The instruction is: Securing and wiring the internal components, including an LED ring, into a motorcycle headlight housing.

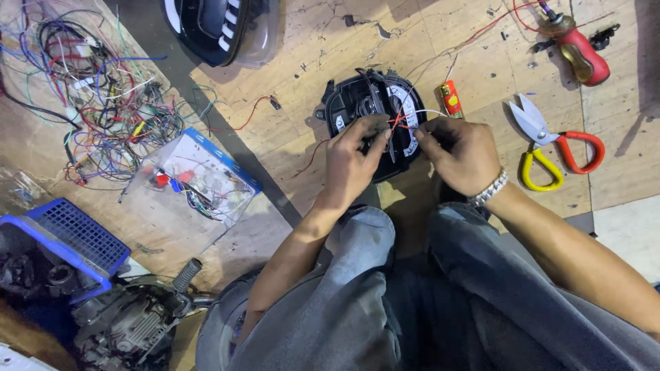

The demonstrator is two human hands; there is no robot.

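Observation:
A round black instrument housing [352, 99] with a white dial face lies on the plywood floor in front of my knees. My left hand [352, 161] rests on its near left side, fingertips pinching thin red wires [399, 121]. My right hand [459, 154], with a metal bracelet on the wrist, pinches the same wires from the right, next to a white wire [432, 112]. Both hands meet over the housing's middle and hide its near edge.
Yellow and red handled snips [550, 148] lie to the right, a red screwdriver [581, 49] at top right, a small red lighter [451, 97] beside the housing. A wire tangle [89, 89], clear plastic box [196, 178], blue crate [69, 237] and engine parts [124, 326] sit left.

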